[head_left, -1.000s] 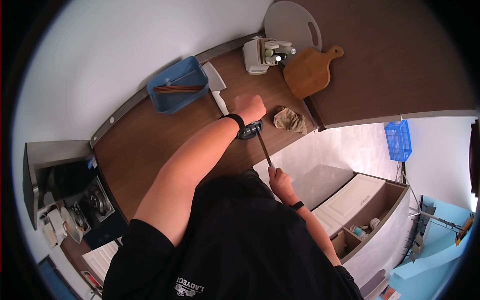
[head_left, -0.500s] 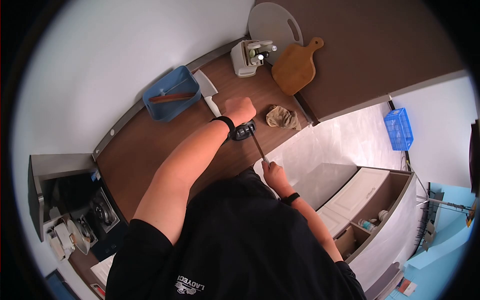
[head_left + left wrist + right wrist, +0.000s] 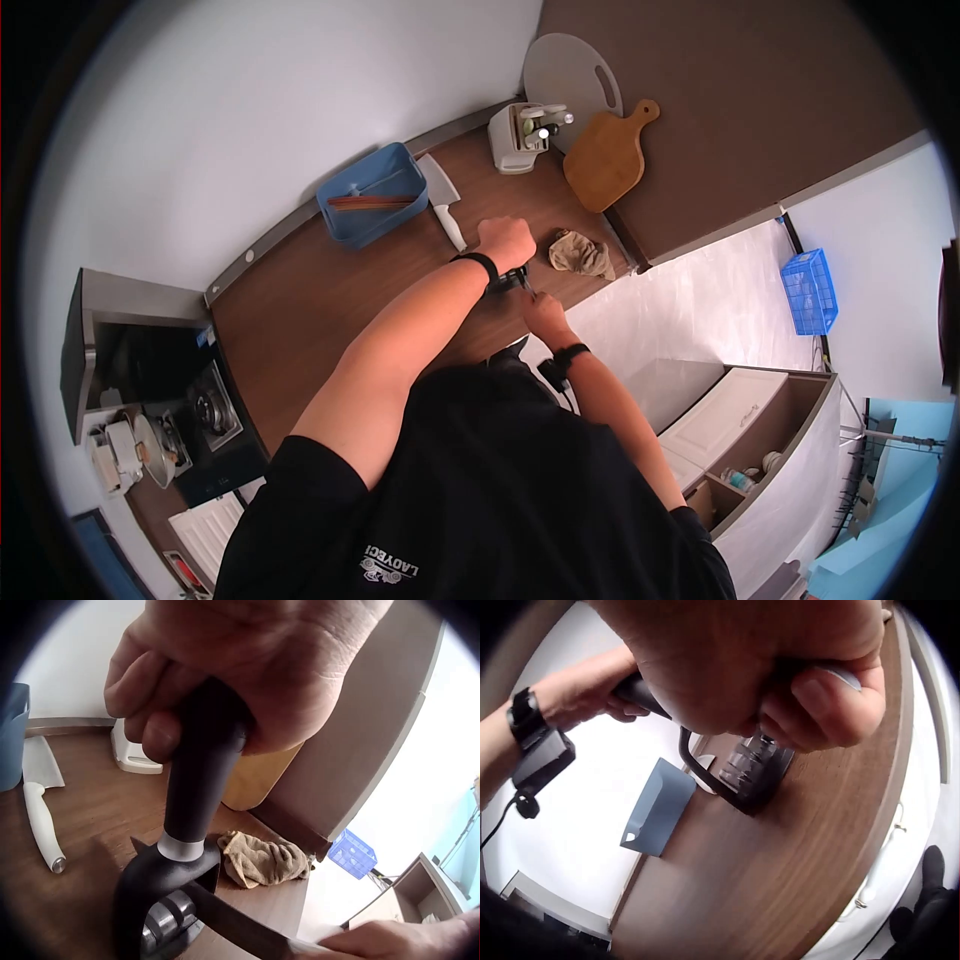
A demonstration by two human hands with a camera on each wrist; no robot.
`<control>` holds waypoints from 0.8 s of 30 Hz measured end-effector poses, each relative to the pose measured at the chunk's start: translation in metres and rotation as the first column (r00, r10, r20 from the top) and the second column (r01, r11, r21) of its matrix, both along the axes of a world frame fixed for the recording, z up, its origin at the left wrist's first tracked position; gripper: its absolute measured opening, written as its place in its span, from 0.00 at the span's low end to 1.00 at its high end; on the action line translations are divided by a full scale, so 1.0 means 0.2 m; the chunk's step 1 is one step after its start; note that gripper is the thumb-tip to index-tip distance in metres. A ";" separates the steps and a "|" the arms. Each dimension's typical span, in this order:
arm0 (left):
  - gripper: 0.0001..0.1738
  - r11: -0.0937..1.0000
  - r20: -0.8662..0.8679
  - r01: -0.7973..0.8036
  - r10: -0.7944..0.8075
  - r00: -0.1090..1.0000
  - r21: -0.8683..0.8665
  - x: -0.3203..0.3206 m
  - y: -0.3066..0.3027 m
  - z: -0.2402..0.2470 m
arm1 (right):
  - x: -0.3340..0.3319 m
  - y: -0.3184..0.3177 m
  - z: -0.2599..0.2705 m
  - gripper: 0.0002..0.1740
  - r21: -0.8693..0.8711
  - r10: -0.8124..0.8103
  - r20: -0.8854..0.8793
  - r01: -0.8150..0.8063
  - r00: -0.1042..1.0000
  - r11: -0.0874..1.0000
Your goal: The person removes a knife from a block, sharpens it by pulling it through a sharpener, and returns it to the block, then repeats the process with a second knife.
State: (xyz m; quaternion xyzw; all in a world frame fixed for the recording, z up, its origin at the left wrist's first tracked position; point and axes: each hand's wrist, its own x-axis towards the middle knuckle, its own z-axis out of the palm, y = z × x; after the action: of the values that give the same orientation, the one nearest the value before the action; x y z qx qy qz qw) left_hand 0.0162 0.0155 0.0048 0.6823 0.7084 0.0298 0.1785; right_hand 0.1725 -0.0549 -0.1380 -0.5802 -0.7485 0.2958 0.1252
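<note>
Fingers of my left hand [image 3: 505, 242] curl round the upright black handle of a knife sharpener [image 3: 199, 787], whose base sits on the brown counter. Metal wheels [image 3: 166, 919] show in the sharpener's slots. In the left wrist view a knife [image 3: 236, 922] has its blade in one slot, its handle end toward my right hand [image 3: 545, 315]. That hand grips the knife's handle close beside the sharpener; its fingers hide most of the handle. A crumpled tan cloth [image 3: 580, 254] lies right of the sharpener. Behind my left hand is a cleaver [image 3: 442, 190] with a white handle.
Along the wall stands a blue tub [image 3: 365, 230] with chopsticks [image 3: 370, 202] in it. A white knife block [image 3: 512, 150] is farther back, beside a round grey cutting board [image 3: 570, 75] and a wooden board [image 3: 605, 165]. The counter's front edge runs close to my body.
My right hand has moved in toward the sharpener, and far less of the knife's blade shows between them. The left hand stays on the sharpener's handle. The head view has shifted a little.
</note>
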 end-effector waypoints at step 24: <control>0.16 0.994 0.085 -0.068 0.075 0.994 -0.080 -0.07 0.12 0.00 | -0.07 0.13 -0.08 0.15 0.025 0.037 0.092 -0.040 0.995 0.999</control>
State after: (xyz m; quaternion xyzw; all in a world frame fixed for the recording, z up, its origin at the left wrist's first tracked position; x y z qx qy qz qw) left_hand 0.0015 0.0392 0.0046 0.6472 0.7243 0.0388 0.2347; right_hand 0.1579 -0.0286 -0.1549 -0.5769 -0.7683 0.2614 0.0928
